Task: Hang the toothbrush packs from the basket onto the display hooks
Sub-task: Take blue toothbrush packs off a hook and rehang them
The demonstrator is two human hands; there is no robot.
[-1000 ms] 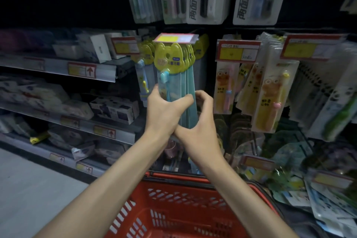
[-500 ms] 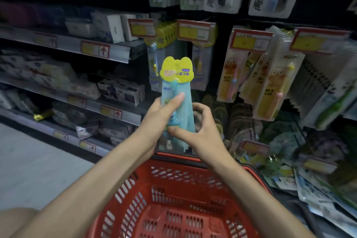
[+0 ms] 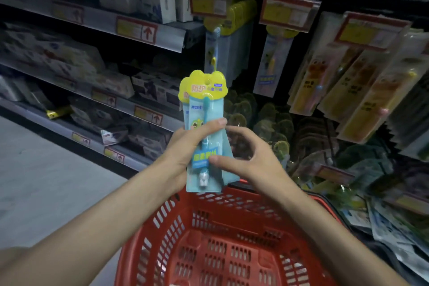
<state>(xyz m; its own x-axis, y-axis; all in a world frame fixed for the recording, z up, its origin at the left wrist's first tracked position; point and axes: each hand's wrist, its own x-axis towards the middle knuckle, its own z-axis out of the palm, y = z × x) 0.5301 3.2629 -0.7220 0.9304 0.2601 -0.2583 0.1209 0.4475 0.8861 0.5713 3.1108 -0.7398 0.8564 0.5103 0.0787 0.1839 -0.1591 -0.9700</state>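
Observation:
A small stack of blue toothbrush packs (image 3: 204,109) with yellow paw-shaped tops stands upright above the red basket (image 3: 222,239). My left hand (image 3: 185,148) grips the stack from the left, thumb across the front pack. My right hand (image 3: 250,162) holds the stack's right edge, thumb on the front, fingers curled behind. Matching packs (image 3: 228,37) hang on a display hook higher up, apart from the held stack. The basket's visible inside holds nothing.
Shelves with boxed goods (image 3: 148,0) and price strips run along the left. Orange toothbrush packs (image 3: 325,81) hang to the right under red and yellow price tags (image 3: 290,11). Loose packs (image 3: 394,227) lie at lower right. Grey floor (image 3: 34,181) shows at left.
The stack of packs has come away from the hook and moved down towards me, held in both hands. My view has tilted down, showing more of the basket.

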